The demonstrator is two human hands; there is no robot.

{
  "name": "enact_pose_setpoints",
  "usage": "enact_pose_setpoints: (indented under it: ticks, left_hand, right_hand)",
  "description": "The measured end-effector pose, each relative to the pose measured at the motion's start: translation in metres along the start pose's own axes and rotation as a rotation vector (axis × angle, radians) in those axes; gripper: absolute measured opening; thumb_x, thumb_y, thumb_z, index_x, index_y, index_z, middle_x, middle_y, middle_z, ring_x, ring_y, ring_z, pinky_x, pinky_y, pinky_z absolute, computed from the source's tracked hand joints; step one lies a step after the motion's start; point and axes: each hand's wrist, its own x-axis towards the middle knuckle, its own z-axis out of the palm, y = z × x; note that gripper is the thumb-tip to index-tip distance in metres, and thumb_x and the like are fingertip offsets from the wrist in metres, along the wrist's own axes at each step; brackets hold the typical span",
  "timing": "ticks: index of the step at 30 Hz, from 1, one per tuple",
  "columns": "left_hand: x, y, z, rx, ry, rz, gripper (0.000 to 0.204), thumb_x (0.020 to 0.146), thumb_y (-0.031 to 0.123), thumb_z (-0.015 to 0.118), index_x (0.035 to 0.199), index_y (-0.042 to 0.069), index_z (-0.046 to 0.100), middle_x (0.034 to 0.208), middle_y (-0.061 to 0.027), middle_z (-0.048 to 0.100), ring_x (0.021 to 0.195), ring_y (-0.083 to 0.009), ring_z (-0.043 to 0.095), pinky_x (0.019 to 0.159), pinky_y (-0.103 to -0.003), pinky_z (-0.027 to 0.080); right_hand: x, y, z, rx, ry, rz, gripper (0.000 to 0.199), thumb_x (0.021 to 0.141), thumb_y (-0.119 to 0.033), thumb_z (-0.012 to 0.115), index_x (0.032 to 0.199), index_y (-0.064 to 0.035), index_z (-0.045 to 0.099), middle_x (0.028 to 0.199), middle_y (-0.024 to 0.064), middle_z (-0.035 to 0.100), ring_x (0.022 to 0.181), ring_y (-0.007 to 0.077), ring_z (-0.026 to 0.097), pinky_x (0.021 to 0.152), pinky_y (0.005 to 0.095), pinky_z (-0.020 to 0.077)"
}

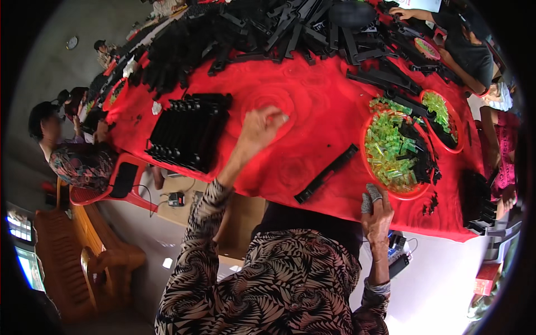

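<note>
Left hand [259, 133]: loosely curled over red cloth [276, 162], near frame centre; cannot tell if pinching anything.
Right hand [378, 215]: bent, 2 fingers grey-covered, just beside red bowl [410, 196], lower right of centre; cannot tell if pinching.
Black strip [326, 174]: lying slantwise, just below centre.
Green-yellow pieces [391, 151]: inside bowl, right of centre.
Black stack [190, 131]: left of centre.
Black heap [290, 33]: upper frame.

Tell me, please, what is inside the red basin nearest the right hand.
The basin holds small translucent green-yellow pieces, with black pieces along its right side; they cover the bottom, which cannot be seen.
</note>
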Motion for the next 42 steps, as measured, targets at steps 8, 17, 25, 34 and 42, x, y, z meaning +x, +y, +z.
enact_pose_setpoints:
  ticks: [8,17,25,34,42]
  left_hand:
    - [0.121,-0.089,0.014,0.361,0.047,-0.156,0.033,0.08,0.03,0.075,0.101,0.005,0.072,0.088,-0.0174,0.073,0.09,-0.0341,0.07,0.082,-0.041,0.055]
    - [0.154,-0.092,0.063,0.449,0.125,0.087,0.045,0.074,0.027,0.08,0.107,0.0,0.065,0.107,-0.023,0.061,0.104,-0.0408,0.056,0.086,-0.05,0.05]
    - [0.218,-0.09,0.057,0.442,0.18,0.17,0.067,0.076,0.042,0.079,0.123,0.001,0.052,0.117,-0.0228,0.05,0.11,-0.0406,0.051,0.091,-0.05,0.047]
    - [0.32,-0.137,0.04,0.519,0.243,0.02,0.093,0.073,0.059,0.077,0.133,-0.003,0.042,0.127,-0.0267,0.047,0.119,-0.0433,0.049,0.099,-0.047,0.046]
    - [0.381,-0.24,0.039,0.438,0.004,-0.303,0.117,0.069,0.078,0.066,0.144,-0.005,0.029,0.139,-0.0282,0.045,0.127,-0.0399,0.05,0.105,-0.045,0.043]
  right_hand:
    - [-0.001,0.003,0.004,0.061,-0.05,0.015,0.042,0.06,0.01,0.059,0.101,0.0067,0.065,0.107,0.0205,0.062,0.093,0.0396,0.063,0.08,0.0439,0.0537]
    - [0.002,0.0,0.002,0.032,-0.056,0.045,0.023,0.078,0.008,0.065,0.102,0.006,0.066,0.102,0.019,0.063,0.086,0.0341,0.065,0.075,0.0401,0.0535]
    - [0.001,0.002,0.003,-0.066,-0.093,0.029,0.029,0.076,0.006,0.062,0.105,0.005,0.065,0.1,0.0186,0.062,0.082,0.0359,0.062,0.07,0.0437,0.0521]
    - [-0.001,0.001,0.006,-0.179,-0.164,0.048,0.033,0.073,0.0,0.059,0.105,0.0039,0.066,0.097,0.0185,0.063,0.078,0.0351,0.063,0.064,0.0442,0.0531]
    - [0.001,0.004,0.004,-0.184,-0.197,0.021,0.022,0.08,0.001,0.061,0.102,0.0035,0.066,0.097,0.0182,0.063,0.079,0.0366,0.064,0.069,0.0459,0.0556]
